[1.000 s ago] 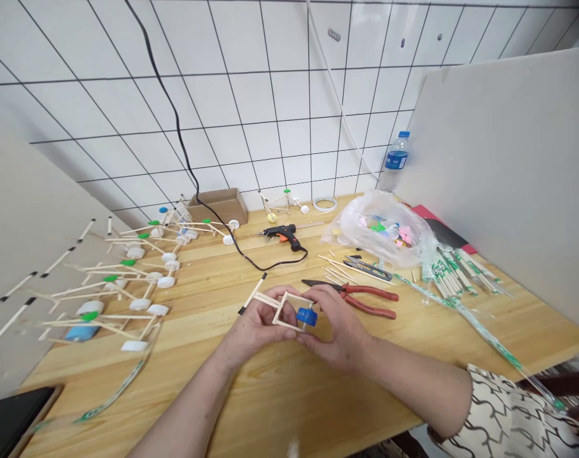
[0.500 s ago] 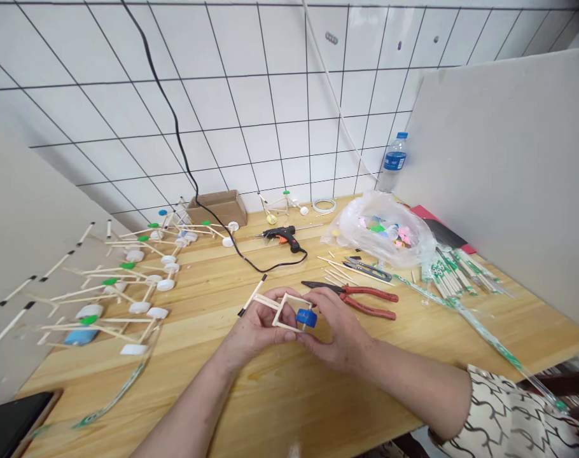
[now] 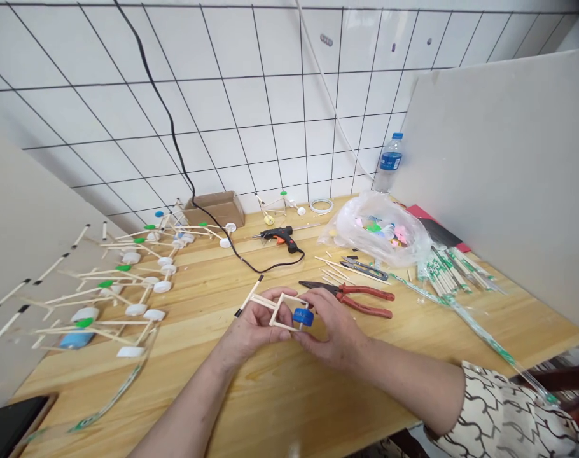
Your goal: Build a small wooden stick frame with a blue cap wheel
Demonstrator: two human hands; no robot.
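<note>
Above the table (image 3: pixel 280 394), head view: I see left hand (image 3: pixel 251 327) gripping the stick frame (image 3: pixel 282 310), long axis running up-left. Right hand (image 3: pixel 334 331) pinches the blue cap (image 3: pixel 303 316) at the frame's right corner, touching it.

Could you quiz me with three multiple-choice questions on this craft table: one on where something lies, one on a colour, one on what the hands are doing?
1. Where do the red-handled pliers lie?
A. beside the right hand
B. inside the cardboard box
C. on the phone

2. What colour is the plastic bottle cap on the square wooden stick frame?
A. green
B. blue
C. white

3. How is the frame held?
A. lying untouched
B. by one hand
C. by both hands

Answers: 1 A, the pliers sit just past the right hand's fingers. 2 B, plainly blue. 3 C, the left hand grips the sticks, the right pinches the cap.
</note>
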